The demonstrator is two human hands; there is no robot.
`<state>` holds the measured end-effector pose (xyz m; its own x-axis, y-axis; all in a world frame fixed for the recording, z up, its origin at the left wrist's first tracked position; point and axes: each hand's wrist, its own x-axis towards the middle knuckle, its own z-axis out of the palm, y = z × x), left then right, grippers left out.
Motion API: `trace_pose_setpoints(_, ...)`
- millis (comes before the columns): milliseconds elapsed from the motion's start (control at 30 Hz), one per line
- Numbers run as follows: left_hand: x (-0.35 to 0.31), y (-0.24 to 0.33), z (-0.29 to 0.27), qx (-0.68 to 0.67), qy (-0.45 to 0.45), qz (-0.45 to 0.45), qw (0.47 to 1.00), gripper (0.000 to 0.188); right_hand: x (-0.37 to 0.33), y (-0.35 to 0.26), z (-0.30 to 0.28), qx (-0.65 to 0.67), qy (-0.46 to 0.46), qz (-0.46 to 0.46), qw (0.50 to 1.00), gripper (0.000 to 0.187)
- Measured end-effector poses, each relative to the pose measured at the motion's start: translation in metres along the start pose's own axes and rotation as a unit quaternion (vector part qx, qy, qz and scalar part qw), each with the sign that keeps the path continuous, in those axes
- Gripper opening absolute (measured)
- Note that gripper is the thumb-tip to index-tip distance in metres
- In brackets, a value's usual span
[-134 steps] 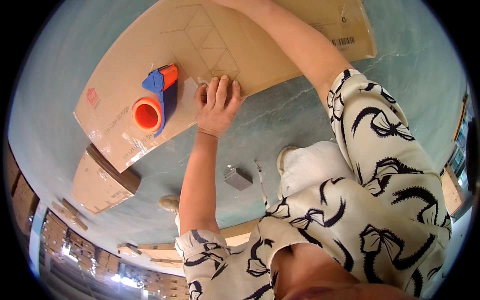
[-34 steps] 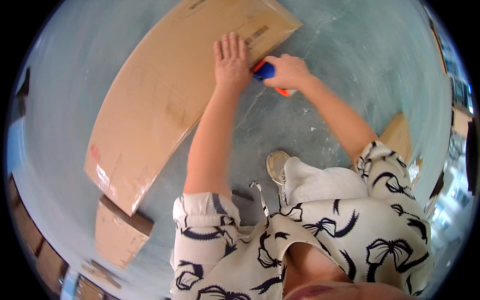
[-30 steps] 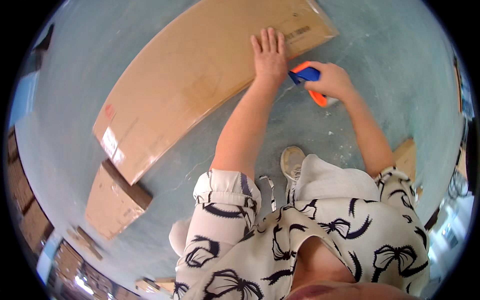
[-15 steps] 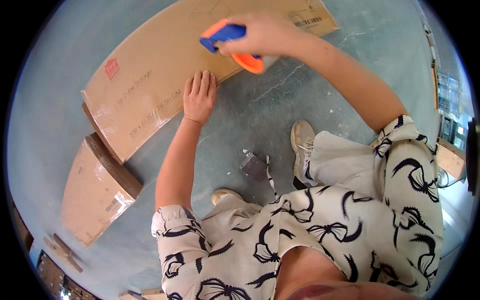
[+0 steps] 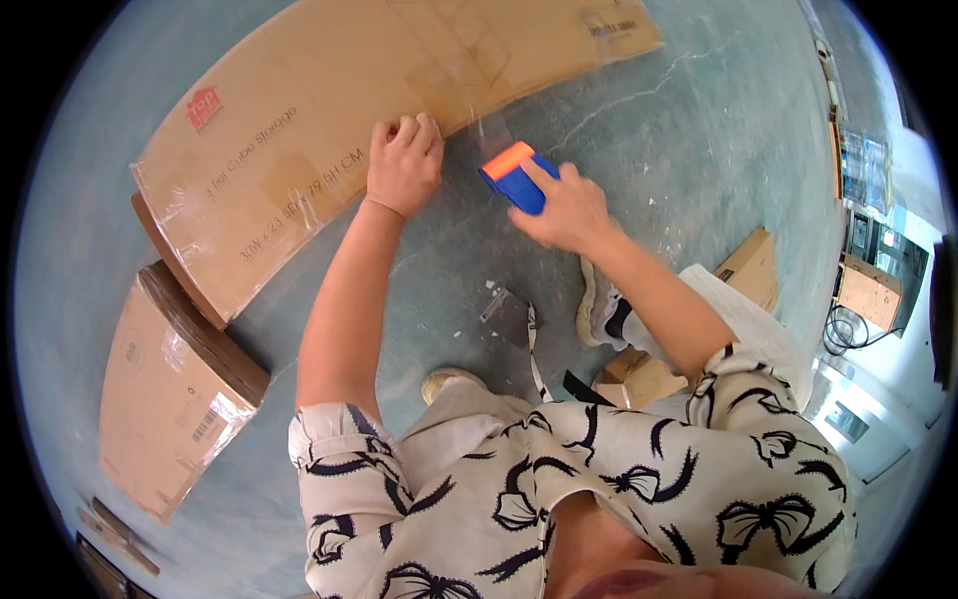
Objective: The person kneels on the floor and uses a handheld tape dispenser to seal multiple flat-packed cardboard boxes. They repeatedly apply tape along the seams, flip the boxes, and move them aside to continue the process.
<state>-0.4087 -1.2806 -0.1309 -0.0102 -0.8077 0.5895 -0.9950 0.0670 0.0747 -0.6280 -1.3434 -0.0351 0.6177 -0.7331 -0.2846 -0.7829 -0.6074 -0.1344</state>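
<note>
A long flat cardboard box (image 5: 329,130) lies across the floor at the far left and middle. At its near edge my left hand (image 5: 405,165) bears on the cardboard with bent fingers; the fingertips are partly hidden. My right hand (image 5: 569,212) is closed round a blue and orange tape dispenser (image 5: 519,182), held just off the box's near side above the floor. A strip of clear tape (image 5: 491,128) runs between the dispenser and the box edge.
A smaller cardboard box (image 5: 175,389) lies at the left. By my shoes (image 5: 597,304) are an open carton (image 5: 639,379) and a dark flat piece with a patterned strap (image 5: 507,317). Another carton (image 5: 750,270) lies at the right, with a coiled cable (image 5: 846,329) farther off.
My right hand has brought the tape dispenser from over the box down towards me, past its near edge. The left hand's fingers, flat and straight before, are now bent on the box.
</note>
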Motion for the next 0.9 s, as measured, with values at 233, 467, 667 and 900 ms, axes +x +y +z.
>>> trace_pose_setpoints(233, 0.028, 0.013, -0.004, -0.052, -0.091, -0.060, 0.993, 0.023, 0.099, -0.023, -0.020, -0.039, -0.140, 0.027, 0.989, 0.054)
trace_pose_setpoints(467, 0.053, 0.034, 0.042, 0.062, -0.206, -0.083, 0.973, 0.073, 0.095, -0.009, -0.020, -0.028, -0.121, 0.003, 0.992, 0.057)
trace_pose_setpoints(667, 0.005, 0.007, -0.011, 0.047, -0.244, -0.180, 0.952, 0.077, 0.031, -0.010, -0.071, 0.061, -0.168, 0.005, 0.984, 0.062)
trace_pose_setpoints(900, -0.167, -0.064, -0.108, 0.091, -0.062, -0.165, 0.980, 0.054, 0.032, -0.159, -0.073, 0.226, -0.117, -0.214, 0.943, 0.060)
